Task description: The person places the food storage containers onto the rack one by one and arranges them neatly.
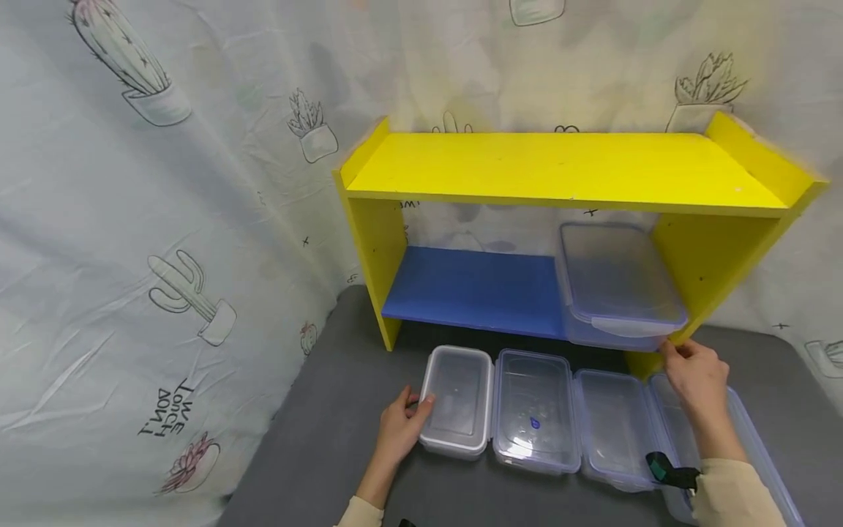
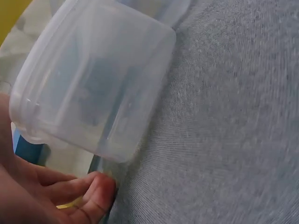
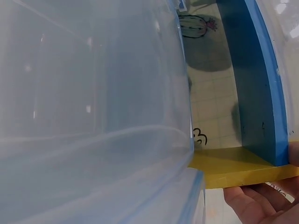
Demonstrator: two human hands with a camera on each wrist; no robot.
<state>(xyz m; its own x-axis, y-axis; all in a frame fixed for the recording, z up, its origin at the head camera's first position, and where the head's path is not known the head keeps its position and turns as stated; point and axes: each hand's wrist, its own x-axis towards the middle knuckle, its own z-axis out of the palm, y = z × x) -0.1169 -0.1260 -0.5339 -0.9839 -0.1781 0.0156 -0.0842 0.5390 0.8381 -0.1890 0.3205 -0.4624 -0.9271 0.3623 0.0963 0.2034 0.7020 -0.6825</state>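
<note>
In the head view my left hand point(image 1: 397, 428) rests at the left side of a clear food container with a white-rimmed lid point(image 1: 459, 399), thumb at the lid's edge. The left wrist view shows its fingers point(image 2: 100, 191) loosely curled beside the container's clear wall point(image 2: 107, 79). My right hand point(image 1: 697, 373) grips the front edge of the right side panel point(image 3: 238, 175) of a yellow shelf unit, thumb inside, fingers outside. Just above that hand, a large clear container point(image 1: 622, 282) with a lid sits at the right end of the blue shelf board point(image 1: 481, 289).
Beside the white-rimmed container stand more lidded clear containers, one blue-rimmed point(image 1: 535, 410), a narrower one point(image 1: 612, 424) and one point(image 1: 678, 417) partly under my right arm. The yellow top board point(image 1: 560, 165) overhangs the blue shelf. Grey cloth point(image 1: 316, 439) covers the table; a patterned curtain hangs behind.
</note>
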